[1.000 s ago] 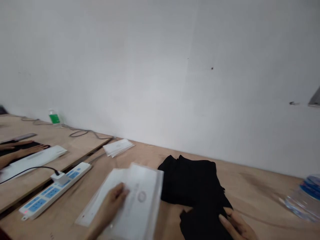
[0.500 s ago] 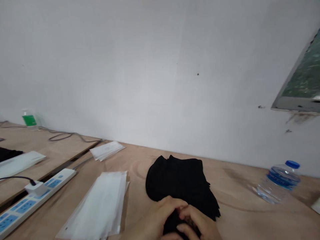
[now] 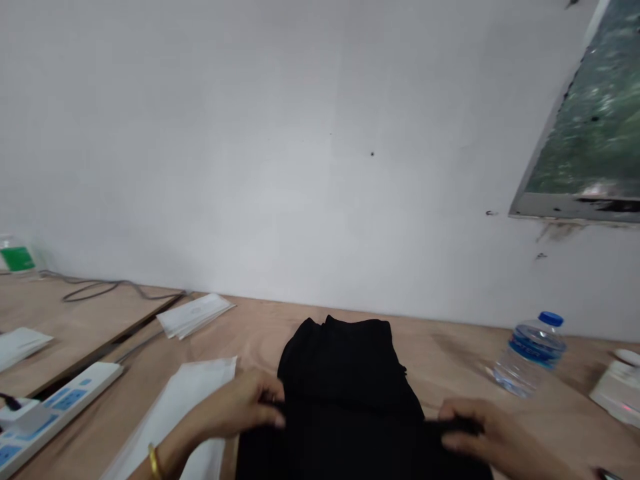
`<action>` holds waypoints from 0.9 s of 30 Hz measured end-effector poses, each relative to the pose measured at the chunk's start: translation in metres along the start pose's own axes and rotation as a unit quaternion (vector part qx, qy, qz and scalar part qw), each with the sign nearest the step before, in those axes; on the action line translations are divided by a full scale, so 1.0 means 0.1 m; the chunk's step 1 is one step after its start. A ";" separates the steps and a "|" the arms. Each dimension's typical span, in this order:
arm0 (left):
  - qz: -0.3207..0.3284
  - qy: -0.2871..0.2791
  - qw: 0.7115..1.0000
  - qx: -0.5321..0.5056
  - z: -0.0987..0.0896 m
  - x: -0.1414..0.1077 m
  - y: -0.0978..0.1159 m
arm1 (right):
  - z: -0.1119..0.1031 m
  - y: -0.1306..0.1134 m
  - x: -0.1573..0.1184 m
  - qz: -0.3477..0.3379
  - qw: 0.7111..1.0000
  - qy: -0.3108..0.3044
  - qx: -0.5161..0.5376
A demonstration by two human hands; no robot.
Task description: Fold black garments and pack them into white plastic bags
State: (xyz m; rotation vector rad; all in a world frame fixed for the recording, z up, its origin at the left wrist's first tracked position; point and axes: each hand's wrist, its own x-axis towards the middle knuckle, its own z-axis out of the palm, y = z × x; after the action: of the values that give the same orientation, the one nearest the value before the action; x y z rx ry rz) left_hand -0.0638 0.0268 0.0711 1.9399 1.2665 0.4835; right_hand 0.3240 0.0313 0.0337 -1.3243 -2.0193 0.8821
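Observation:
A black cloth piece is spread between my two hands at the bottom of the head view. My left hand, with a gold bangle at the wrist, pinches its left edge. On the other side, my right hand grips the right corner; it is slightly blurred. Just behind the held cloth lies a pile of folded black cloth. The held piece overlaps the near part of this pile, and its lower edge runs out of view. What kind of garment it is, I cannot tell.
White plastic sleeves lie left, partly under my left forearm, with more sleeves behind. A power strip with a plugged-in charger is far left. A water bottle and a white device stand right. A wall closes the back.
My hands were together, bunching black cloth; now they are wide apart with the cloth stretched between them. The view has turned slightly right, showing the white device.

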 end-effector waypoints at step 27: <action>-0.066 0.137 0.944 0.294 0.99 0.85 -1.18 | 1.21 1.39 0.37 0.037 0.942 0.175 -0.284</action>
State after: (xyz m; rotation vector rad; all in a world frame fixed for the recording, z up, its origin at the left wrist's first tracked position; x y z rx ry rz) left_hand -0.0329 0.0910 -0.0896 2.3012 1.8712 0.3352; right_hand 0.2981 0.0806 -0.1455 -1.7226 -2.0099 0.0540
